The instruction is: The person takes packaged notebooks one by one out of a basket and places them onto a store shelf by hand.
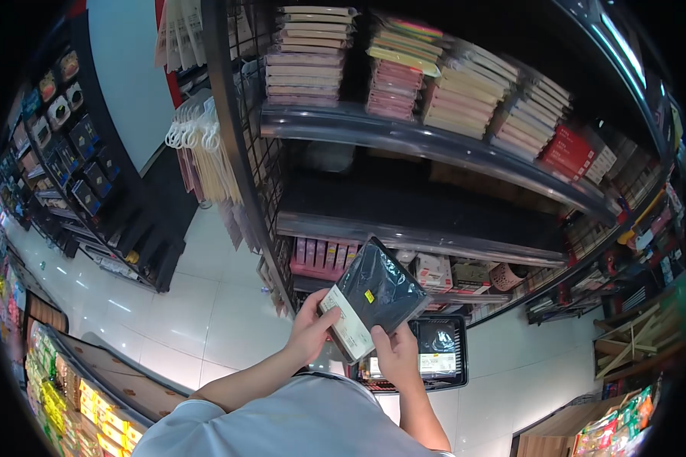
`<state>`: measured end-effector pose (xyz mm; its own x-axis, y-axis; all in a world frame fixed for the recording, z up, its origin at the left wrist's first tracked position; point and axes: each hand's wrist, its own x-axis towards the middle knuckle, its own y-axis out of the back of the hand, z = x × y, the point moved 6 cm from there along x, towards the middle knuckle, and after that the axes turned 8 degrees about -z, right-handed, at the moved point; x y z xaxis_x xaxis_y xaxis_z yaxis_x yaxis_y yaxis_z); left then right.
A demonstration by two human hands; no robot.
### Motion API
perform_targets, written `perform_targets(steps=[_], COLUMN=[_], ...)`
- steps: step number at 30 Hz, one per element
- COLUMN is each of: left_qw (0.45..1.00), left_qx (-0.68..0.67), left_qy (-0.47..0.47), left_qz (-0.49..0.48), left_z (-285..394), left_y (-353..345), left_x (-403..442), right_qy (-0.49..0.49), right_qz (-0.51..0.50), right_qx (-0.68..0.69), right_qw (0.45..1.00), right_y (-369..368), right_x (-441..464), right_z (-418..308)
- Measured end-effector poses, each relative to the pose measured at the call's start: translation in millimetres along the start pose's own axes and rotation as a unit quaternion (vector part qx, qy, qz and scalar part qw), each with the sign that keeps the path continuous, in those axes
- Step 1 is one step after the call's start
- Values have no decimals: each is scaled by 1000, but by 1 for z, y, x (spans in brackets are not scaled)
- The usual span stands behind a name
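A: "Which step is in hand?"
B: "Apparently handling the black film-wrapped packet, held up between the left hand and right hand, fingers of both closed on its edges."
A: "The next move?"
B: "Probably calls for an even grip: the glossy, creased film may slip. The packet looks flat, rectangular, with a pale label. Below right sits a black slotted basket; far, a smooth-edged shelf."

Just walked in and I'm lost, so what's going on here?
A person holds a dark, plastic-wrapped package with both hands, left hand at its labelled end, right hand at its near edge. A black basket below holds another dark package with a white label. Ahead, a shelf bears stacked packs.
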<state>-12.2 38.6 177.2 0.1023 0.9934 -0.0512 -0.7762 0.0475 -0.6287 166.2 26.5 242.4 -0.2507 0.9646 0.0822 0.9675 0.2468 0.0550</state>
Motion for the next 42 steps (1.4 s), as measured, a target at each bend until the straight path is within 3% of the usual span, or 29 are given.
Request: perform_targets(steps=[1, 5, 9, 14, 21, 28, 32, 35, 37, 42], left_qw=[1000, 997, 998, 996, 974, 951, 945, 948, 938, 938], left_qx=[0, -13, -20, -83, -186, -239, -244, -232, -240, -232], left_qy=[-14, -72, -52, -10, 62, 118, 121, 140, 141, 157], left_qz=[-6, -7, -14, -40, -116, -159, -179, -164, -206, -207], left_z=[5, 33, 55, 85, 74, 72, 72, 71, 70, 72], left_y=[1, 2, 12, 26, 57, 71, 73, 74, 71, 60], left_x=[3, 11, 19, 33, 50, 55, 57, 57, 56, 49], right_qy=[29, -10, 10, 3, 25, 109, 168, 228, 267, 297], right_qz=[8, 4, 1, -7, -26, -56, 117, 102, 86, 85], right_qx=[27, -61, 7, -34, -138, -263, -130, -191, -260, -257], right_qw=[999, 998, 1000, 999, 990, 957, 970, 949, 924, 916], right_y=[-1, -2, -5, -31, -74, -92, -65, -77, -89, -107], right_x=[5, 30, 65, 91, 106, 101, 105, 112, 109, 104], right_z=[-6, -18, -33, -60, -77, -94, -93, -133, -151, -141])
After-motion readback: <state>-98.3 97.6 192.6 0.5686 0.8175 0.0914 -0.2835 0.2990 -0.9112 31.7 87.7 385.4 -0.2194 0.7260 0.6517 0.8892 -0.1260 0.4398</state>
